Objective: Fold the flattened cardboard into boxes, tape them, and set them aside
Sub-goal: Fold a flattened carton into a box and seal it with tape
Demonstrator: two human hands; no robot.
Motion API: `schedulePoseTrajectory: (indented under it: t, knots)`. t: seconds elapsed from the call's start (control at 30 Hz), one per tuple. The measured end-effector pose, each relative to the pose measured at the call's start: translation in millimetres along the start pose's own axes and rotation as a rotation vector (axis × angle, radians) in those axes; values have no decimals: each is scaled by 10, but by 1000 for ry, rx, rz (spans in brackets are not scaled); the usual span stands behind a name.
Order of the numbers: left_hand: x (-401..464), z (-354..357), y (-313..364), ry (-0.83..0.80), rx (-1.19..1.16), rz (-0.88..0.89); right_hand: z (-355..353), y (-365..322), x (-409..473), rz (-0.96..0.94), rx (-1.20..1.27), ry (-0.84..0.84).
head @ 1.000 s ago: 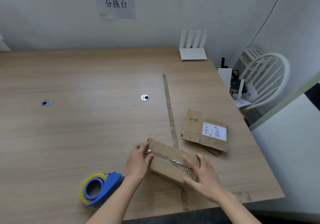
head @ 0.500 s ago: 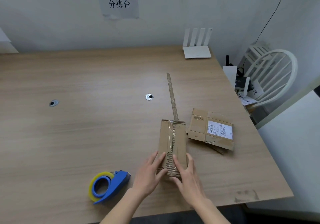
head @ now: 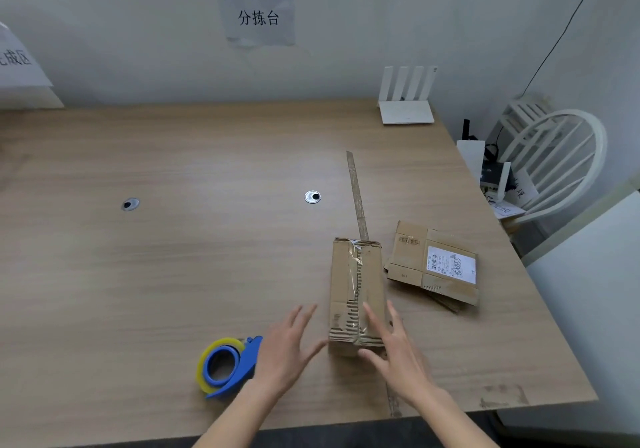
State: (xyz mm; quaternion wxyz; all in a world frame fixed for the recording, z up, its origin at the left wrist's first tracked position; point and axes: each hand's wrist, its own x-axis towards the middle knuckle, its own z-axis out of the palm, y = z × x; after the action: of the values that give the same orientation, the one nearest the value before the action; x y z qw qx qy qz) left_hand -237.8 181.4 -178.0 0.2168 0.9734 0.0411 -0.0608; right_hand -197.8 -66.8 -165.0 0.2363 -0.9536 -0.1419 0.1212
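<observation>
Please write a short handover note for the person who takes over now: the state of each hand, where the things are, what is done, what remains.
Left hand: open, beside the folded box, apparently not touching it.
Right hand: open, fingers straight against the box's near right end.
The box lies on the table, clear tape along its top seam.
Tape dispenser: on the table, left of the left hand.
Flattened cardboard: a small pile right of the box.
Done: one box folded and seam taped.
Left: set this box aside, then fold and tape the flat pieces.
</observation>
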Motion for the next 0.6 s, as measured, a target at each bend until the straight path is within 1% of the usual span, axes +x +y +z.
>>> schedulePoseTrajectory:
  t: [0.07, 0.13, 0.2, 0.27, 0.33, 0.4, 0.5, 0.57, 0.6]
  knots:
    - [-74, -121, -228, 58, 58, -81, -36, 11, -22, 16, -16, 14]
    - [-192, -206, -444, 80, 94, -204, -50, 15, -41, 15, -15, 27]
    - [-325, -236, -607, 42, 143, -347, -41, -3, -63, 3, -14, 59]
    - [-422, -186, -712, -59, 221, -433, -21, -22, -90, -10, -20, 114]
    - [-481, -67, -768, -150, 203, -453, -9, -28, -138, -26, -27, 163]
    - [-508, 33, -794, -200, 92, -453, -2, -18, -201, -44, -33, 196]
    - [-509, 37, -836, -169, -29, -465, -30, -30, -271, -89, -58, 257]
    - [-495, -46, -851, -137, -124, -412, -64, -100, -268, -140, -70, 270]
    - [-485, -128, -834, -119, -201, -362, -81, -171, -245, -169, -52, 249]
